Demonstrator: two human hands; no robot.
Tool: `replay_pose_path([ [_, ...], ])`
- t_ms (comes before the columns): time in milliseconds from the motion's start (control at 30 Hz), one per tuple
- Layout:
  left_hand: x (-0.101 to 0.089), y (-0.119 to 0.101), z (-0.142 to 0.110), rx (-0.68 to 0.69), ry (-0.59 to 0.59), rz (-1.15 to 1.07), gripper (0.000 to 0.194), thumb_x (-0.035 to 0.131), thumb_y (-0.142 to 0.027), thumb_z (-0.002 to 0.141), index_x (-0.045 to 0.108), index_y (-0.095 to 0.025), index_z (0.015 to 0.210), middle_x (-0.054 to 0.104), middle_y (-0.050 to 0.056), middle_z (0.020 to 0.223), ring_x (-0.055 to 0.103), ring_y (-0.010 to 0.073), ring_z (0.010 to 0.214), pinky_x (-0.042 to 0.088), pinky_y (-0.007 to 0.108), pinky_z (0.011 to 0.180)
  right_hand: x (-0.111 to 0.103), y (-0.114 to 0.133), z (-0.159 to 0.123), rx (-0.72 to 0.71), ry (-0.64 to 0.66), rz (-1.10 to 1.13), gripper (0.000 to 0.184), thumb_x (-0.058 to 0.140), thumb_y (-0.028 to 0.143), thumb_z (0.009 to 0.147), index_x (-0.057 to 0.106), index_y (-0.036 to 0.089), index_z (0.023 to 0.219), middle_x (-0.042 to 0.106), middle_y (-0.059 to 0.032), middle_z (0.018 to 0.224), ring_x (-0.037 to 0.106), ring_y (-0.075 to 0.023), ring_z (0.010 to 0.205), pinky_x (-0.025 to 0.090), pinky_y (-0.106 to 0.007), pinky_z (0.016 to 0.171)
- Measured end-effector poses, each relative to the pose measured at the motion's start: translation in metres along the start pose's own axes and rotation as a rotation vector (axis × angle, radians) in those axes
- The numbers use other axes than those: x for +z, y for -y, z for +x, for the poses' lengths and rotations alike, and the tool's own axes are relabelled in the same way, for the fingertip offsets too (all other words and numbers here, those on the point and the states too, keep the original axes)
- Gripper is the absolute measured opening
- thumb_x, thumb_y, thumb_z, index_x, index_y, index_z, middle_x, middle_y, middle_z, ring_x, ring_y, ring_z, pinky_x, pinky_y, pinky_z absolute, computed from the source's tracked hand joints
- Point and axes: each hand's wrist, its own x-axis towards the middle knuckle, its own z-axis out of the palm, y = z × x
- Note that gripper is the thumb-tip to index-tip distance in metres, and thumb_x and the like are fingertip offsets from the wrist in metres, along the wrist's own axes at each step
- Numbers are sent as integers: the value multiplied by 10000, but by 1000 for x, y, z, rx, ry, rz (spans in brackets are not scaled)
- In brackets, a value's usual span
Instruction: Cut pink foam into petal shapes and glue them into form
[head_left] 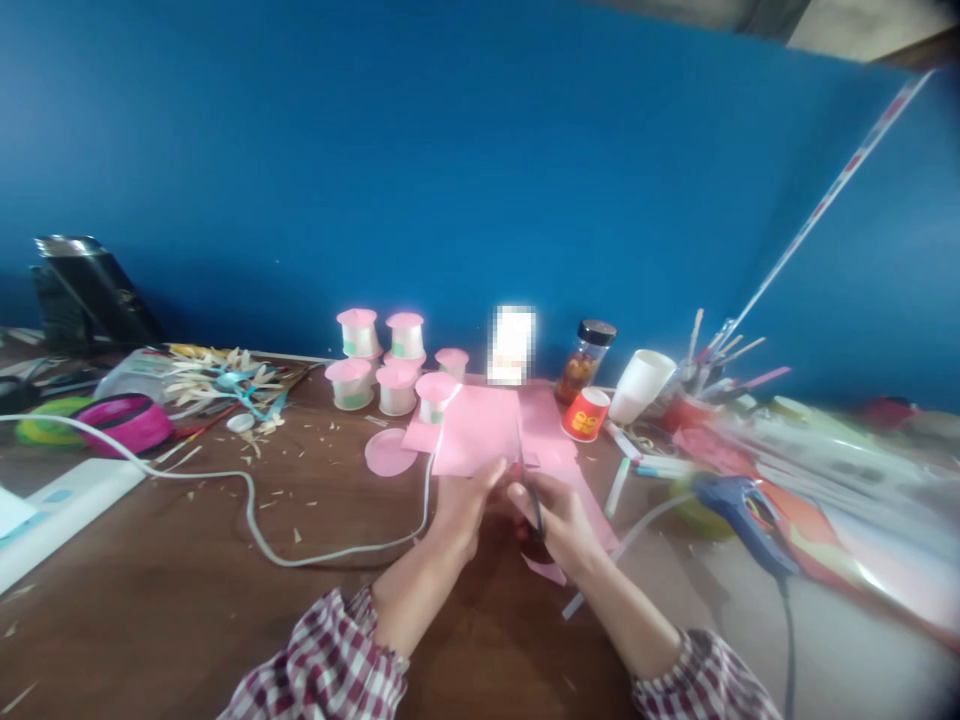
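My left hand (463, 503) pinches the lower edge of a pink paper sheet (477, 428) and holds it up over the brown table. My right hand (556, 519) is closed around a thin dark tool, probably scissors (535, 510), right next to the sheet's lower right corner. More pink paper (551, 440) lies flat under and behind my hands, and a pink offcut (547, 571) rests below my right wrist. A cut pink paper disc (389, 452) lies to the left of the sheet. Several small white cups with pink tops (396, 385) stand behind it.
A white cable (247, 490) loops across the table on the left. A blue glue gun (739, 505) lies at the right beside markers (619, 482) and blurred clutter. A red paper cup (586, 413), a white cup (640, 384) and a jar (585, 360) stand by the blue wall. Pink and green bowls (124, 420) sit far left.
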Motion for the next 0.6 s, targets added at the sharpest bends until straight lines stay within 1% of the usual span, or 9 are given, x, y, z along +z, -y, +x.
replay_pose_path([
  [100, 2, 4, 0, 48, -21, 30, 391, 735, -308, 662, 590, -97, 959, 670, 73, 714, 630, 215, 499, 502, 317, 382, 1, 3, 0, -17, -5, 1, 420, 655, 555, 741, 661, 142, 818, 556, 22, 525, 513, -111, 436, 422, -221, 420],
  [167, 3, 6, 0, 29, -17, 28, 390, 731, -316, 664, 587, -99, 954, 647, 44, 652, 595, 188, 441, 486, 306, 366, 1, 3, 1, -19, -5, 16, 409, 661, 547, 739, 654, 144, 808, 566, 20, 531, 517, -111, 444, 432, -223, 433],
  [233, 4, 8, 0, 3, -5, 23, 380, 726, -327, 669, 593, -100, 943, 635, 33, 622, 580, 171, 426, 479, 293, 371, 1, 1, 1, -30, -2, 33, 394, 663, 528, 748, 650, 142, 819, 573, 16, 545, 520, -113, 455, 440, -226, 443],
  [367, 3, 9, -1, -16, -11, 9, 370, 730, -334, 658, 611, -99, 917, 647, 48, 642, 596, 185, 456, 474, 299, 378, 1, -4, 3, -71, -4, 3, 386, 654, 507, 769, 651, 137, 878, 602, 0, 583, 531, -124, 479, 453, -237, 454],
  [467, 3, 10, 0, -26, -13, -4, 363, 733, -325, 650, 621, -102, 913, 660, 54, 671, 600, 185, 476, 474, 300, 387, 1, -6, 4, -76, -11, -27, 409, 650, 513, 773, 658, 131, 919, 615, -11, 603, 542, -133, 486, 460, -243, 455],
  [600, 2, 11, 2, -48, -9, -10, 345, 730, -326, 648, 635, -93, 885, 687, 91, 734, 620, 201, 505, 491, 316, 412, 0, -6, 4, -96, -15, -44, 403, 655, 503, 776, 668, 130, 929, 628, -15, 625, 558, -141, 501, 466, -245, 474],
])
